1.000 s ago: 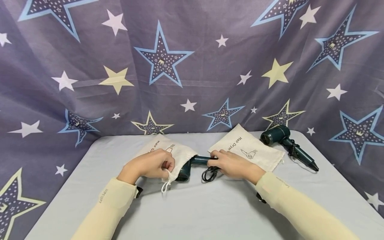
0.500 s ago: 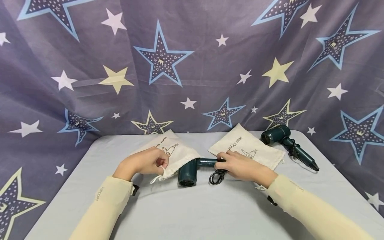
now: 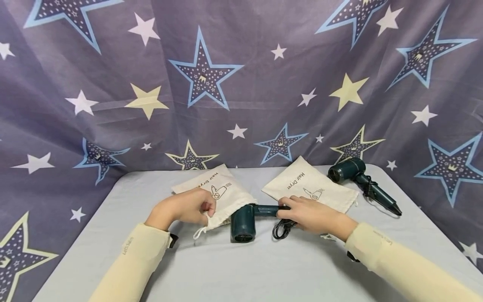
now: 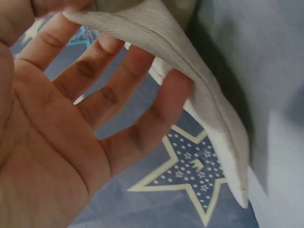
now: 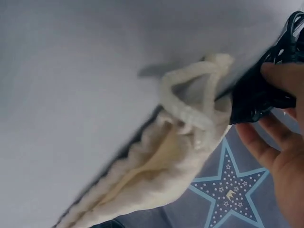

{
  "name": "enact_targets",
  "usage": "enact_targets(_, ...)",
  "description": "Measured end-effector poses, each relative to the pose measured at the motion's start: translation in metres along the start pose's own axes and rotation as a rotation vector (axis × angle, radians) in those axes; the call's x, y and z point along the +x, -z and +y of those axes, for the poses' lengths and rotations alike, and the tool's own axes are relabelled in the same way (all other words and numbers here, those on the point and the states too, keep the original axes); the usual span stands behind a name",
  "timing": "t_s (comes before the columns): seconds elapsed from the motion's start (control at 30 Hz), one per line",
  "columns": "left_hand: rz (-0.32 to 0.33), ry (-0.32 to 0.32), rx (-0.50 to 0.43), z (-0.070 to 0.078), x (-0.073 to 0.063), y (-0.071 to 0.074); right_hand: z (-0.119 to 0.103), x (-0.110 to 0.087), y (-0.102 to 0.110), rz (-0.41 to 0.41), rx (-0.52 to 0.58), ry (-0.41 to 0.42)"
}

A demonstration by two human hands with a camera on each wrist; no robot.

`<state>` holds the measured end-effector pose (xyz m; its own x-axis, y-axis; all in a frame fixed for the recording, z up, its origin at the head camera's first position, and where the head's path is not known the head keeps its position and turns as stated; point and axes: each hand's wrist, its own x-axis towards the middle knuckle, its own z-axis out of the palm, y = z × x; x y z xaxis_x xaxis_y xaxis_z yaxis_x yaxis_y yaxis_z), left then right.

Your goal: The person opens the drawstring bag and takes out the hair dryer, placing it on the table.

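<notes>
My left hand (image 3: 188,206) pinches the mouth edge of a cream drawstring bag (image 3: 222,188) printed with a hair dryer drawing. In the left wrist view its thumb and index finger hold the cloth (image 4: 156,28), the other fingers spread beneath. A dark green hair dryer (image 3: 243,224) lies at that bag's mouth, its barrel outside. My right hand (image 3: 311,214) grips the end of its handle (image 3: 267,210), where a black cord (image 3: 282,228) is bundled. The right wrist view shows the fingers around the black cord bundle (image 5: 256,95).
Behind my right hand lies a second cream bag (image 3: 298,180), its drawstring (image 5: 187,95) and gathered mouth facing me. Another green hair dryer (image 3: 347,169) with a wrapped cord rests at the table's back right. A starry curtain (image 3: 241,84) hangs behind the grey-white table (image 3: 241,272).
My right hand has drawn the hair dryer rightward and toward me, so its barrel emerged from under the left bag. My left hand kept its pinch while the bag swung round.
</notes>
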<state>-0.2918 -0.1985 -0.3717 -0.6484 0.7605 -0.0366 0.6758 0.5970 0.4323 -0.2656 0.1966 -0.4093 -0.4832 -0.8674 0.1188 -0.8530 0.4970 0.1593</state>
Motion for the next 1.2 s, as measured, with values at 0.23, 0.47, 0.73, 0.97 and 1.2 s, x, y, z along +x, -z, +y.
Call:
enact_targets(0.23,-0.008,0.033,-0.018,0.007,-0.005,0.003,-0.002,0.001,0.005,0.035,0.136,-0.029)
enact_targets(0.47,0.034,0.067,-0.021,0.000,-0.005,0.004,-0.006,0.012,0.007,0.024,0.142,-0.039)
enact_targets(0.73,0.104,0.125,0.123,-0.027,-0.006,0.010,-0.006,0.021,0.003,0.000,0.096,-0.027)
enact_targets(0.97,0.102,0.127,0.330,-0.038,-0.003,0.009,-0.005,0.024,0.000,0.021,0.077,0.007)
enact_targets(1.2,0.070,0.072,0.453,-0.048,-0.002,0.003,-0.004,0.029,-0.002,0.019,0.085,0.032)
